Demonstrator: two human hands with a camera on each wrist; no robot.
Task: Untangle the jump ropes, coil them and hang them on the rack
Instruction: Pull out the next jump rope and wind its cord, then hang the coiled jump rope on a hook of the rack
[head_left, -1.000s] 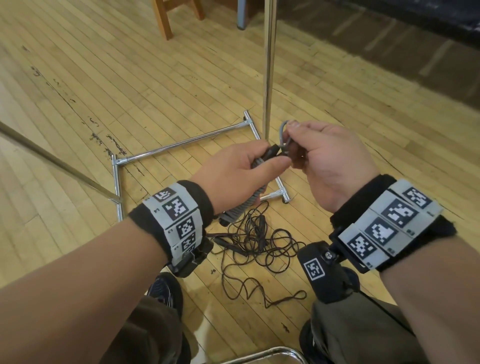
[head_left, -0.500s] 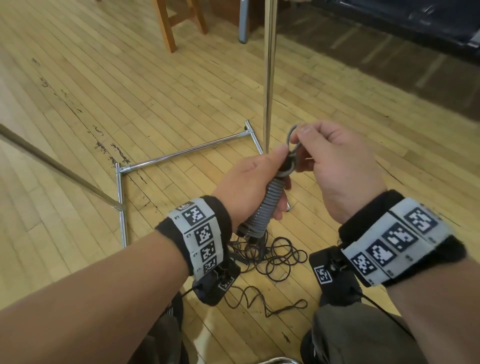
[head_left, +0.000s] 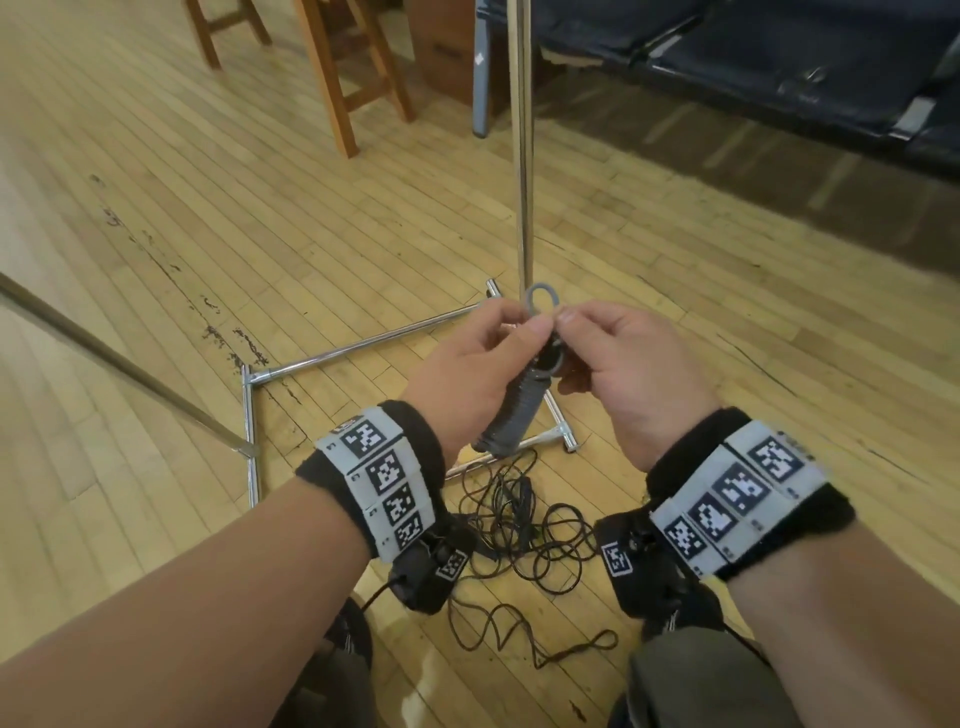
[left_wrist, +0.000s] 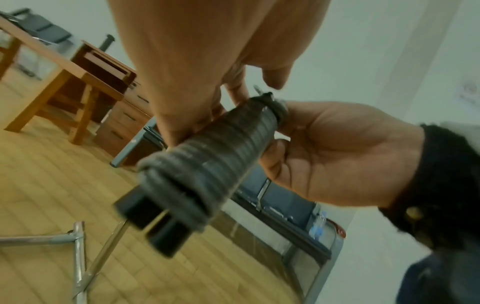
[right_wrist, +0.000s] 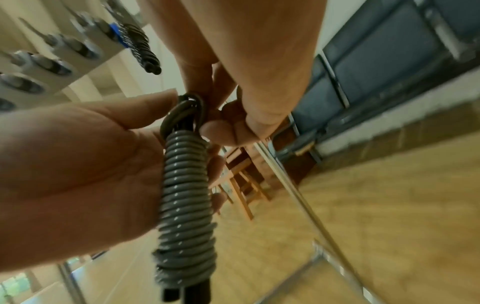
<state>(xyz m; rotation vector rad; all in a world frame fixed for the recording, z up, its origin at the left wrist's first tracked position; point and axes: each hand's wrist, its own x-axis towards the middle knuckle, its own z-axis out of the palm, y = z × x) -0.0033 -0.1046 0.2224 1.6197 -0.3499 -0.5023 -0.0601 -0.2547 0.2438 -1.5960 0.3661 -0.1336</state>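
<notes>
A grey jump rope (head_left: 511, 415) is wound tight round its two black handles (left_wrist: 155, 222) and hangs slanted in front of me. Its small grey loop (head_left: 542, 299) stands up above my fingertips. My left hand (head_left: 524, 325) pinches the top of the bundle, and my right hand (head_left: 569, 332) pinches the loop's base from the other side. The right wrist view shows the grey coil (right_wrist: 184, 195) close up between both hands. A tangled black jump rope (head_left: 524, 519) lies on the floor below. The rack's upright pole (head_left: 521, 156) rises just behind my hands.
The rack's chrome base bars (head_left: 363, 348) lie on the wooden floor around the tangle. Another coiled rope (right_wrist: 140, 45) hangs from a white hook rail up high. Wooden stools (head_left: 343, 67) and dark seating (head_left: 779, 62) stand at the back. My knees are at the bottom edge.
Both hands have lifted the grey bundle. My left hand has slid from round the coil up to its top, and the loop now stands clear above my fingertips.
</notes>
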